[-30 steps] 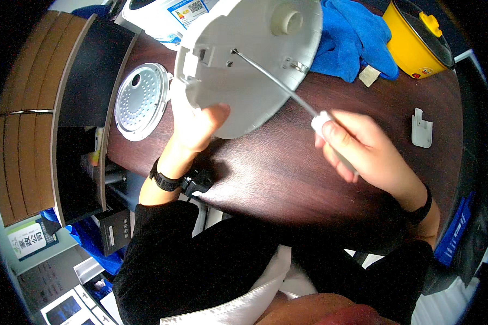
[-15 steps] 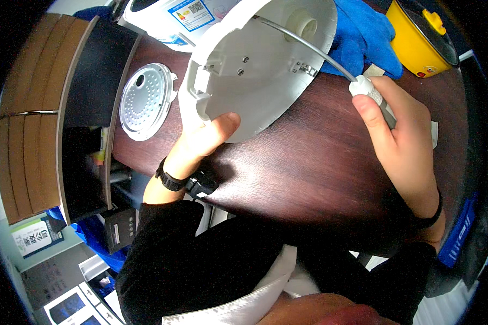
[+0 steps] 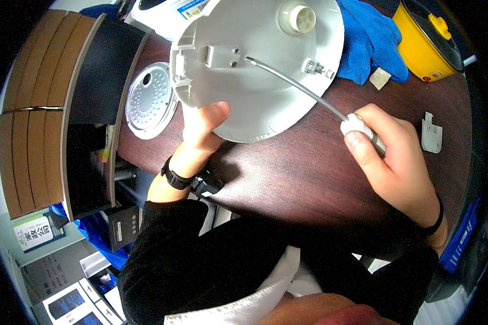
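Your left hand (image 3: 203,127) is gripping the near edge of the big round white plastic lid (image 3: 260,65), thumb pressed flat on its inner face and the other fingers tucked behind it out of sight. The lid is tipped up above the dark wooden table (image 3: 309,173) with its underside facing you.

Your right hand (image 3: 393,157) is curled shut around the handle of a long screwdriver (image 3: 309,95), thumb and fingers wrapped on the white grip. The thin shaft runs up and to the left, and its tip sits on the inner face of the lid, right beside the small rectangular bracket with two screws (image 3: 222,56).

Other stuff around: a perforated metal disc (image 3: 149,100) lies flat on the table, left of the lid and just beside your left hand. A blue cloth (image 3: 371,40) is bunched at the far side, partly behind the lid, and a yellow cooker (image 3: 425,40) stands to the right of that. A small white plastic clip (image 3: 431,132) lies on the table near your right hand, not touching it.
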Tool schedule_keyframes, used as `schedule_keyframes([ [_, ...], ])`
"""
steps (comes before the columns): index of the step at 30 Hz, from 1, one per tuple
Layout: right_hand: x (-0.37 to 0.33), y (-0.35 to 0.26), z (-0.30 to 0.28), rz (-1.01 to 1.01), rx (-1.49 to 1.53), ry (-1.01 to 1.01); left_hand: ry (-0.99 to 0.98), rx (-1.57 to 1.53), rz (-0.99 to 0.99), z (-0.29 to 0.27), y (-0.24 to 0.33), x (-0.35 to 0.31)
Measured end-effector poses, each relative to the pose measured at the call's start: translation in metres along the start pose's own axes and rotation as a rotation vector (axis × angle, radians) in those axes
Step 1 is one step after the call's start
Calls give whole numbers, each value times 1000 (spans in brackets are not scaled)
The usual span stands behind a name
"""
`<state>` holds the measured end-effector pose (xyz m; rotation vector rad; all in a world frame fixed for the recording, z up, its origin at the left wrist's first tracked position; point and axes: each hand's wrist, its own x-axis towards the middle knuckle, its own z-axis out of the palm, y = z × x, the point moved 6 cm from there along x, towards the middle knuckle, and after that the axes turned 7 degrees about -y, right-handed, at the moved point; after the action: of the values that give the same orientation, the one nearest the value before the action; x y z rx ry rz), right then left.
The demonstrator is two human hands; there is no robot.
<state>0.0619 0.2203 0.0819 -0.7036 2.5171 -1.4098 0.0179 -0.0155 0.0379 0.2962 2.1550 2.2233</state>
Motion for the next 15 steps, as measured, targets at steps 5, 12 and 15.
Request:
schedule_keyframes([
  [5,1,4,5,-19,-33,56,11,185,-44,4,5,-3],
  [12,1,4,6,4,-57,75,-67,181,0,-4,-10,-3],
  [15,1,4,6,-16,-95,89,-69,176,-7,-2,-10,-2],
])
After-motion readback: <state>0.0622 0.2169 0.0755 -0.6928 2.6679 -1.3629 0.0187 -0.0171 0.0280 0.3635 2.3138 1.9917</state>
